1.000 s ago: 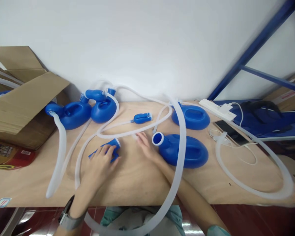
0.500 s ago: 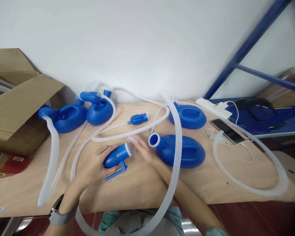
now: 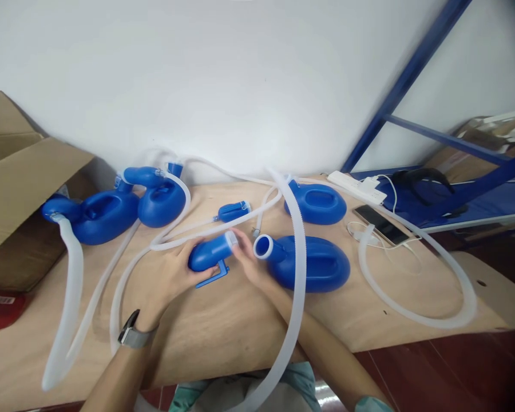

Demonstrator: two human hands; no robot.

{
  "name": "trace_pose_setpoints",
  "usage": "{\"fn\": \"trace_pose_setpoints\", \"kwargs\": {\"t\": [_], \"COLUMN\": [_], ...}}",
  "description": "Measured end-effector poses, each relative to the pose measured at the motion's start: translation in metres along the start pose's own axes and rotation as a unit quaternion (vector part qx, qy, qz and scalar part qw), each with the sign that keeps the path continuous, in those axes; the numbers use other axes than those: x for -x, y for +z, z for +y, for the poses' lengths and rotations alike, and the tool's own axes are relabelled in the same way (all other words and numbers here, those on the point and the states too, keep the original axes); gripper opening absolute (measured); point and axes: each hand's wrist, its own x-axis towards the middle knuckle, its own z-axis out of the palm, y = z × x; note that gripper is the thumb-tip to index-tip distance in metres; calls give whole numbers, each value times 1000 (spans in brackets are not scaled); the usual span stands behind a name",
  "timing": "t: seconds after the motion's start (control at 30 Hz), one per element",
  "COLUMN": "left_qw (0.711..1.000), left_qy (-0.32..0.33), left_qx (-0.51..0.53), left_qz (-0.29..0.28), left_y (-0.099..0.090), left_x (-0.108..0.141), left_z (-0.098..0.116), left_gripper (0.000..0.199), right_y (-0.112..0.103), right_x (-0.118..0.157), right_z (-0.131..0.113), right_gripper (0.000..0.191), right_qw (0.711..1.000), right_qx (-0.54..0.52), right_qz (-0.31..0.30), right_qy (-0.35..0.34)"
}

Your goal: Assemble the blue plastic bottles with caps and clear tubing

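Observation:
My left hand [image 3: 175,273] is wrapped round a blue plastic urinal funnel [image 3: 210,253], held over the table with its wide mouth to the right. A hinged blue handle [image 3: 214,274] hangs below it. My right hand [image 3: 249,260] has its fingers closed on a small whitish, see-through cap [image 3: 230,239] at the funnel's mouth; how far the cap is seated, I cannot tell. Just to the right lies a blue urinal bottle [image 3: 317,263] with an open white-rimmed neck. A translucent corrugated hose [image 3: 299,252] arches in front of that bottle, across my right forearm.
Behind lie another blue bottle [image 3: 320,203] and a smaller blue funnel [image 3: 234,212] with tubing. Two blue bottles [image 3: 105,217] stand at left beside a cardboard box [image 3: 30,194]. A power strip [image 3: 356,187], a phone [image 3: 381,225] and a curled hose [image 3: 429,320] are on the right.
My right hand has brought the whitish cap against the funnel's mouth, where before it was apart. The camera view has shifted slightly, moving the table things leftward.

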Motion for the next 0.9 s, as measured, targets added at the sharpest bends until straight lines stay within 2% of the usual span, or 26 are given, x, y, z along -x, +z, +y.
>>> {"fn": "trace_pose_setpoints", "kwargs": {"t": [0.13, 0.23, 0.33, 0.47, 0.63, 0.9], "left_qw": [997, 986, 952, 904, 876, 854], "left_qy": [-11, -66, -137, -172, -197, -250], "left_qx": [68, 151, 267, 380, 422, 448], "left_qz": [-32, -38, -53, -94, -129, -83], "left_y": [4, 4, 3, 1, 3, 15], "left_x": [-9, -16, -22, -24, -22, -18], "left_z": [-9, -14, -20, -31, -32, -20], "left_gripper": [63, 65, 67, 71, 75, 75], "right_y": [-1, -2, -2, -2, -4, -4], "right_x": [2, 2, 2, 2, 8, 11], "right_z": [-3, -2, 1, 3, 0, 10], "right_gripper": [55, 58, 62, 70, 68, 56], "right_qw": [999, 997, 994, 994, 996, 999], "right_qx": [-37, -75, -100, -104, -72, -10], "right_qz": [4, 7, 8, 16, 1, 3], "right_qy": [13, 29, 38, 30, 49, -31]}}
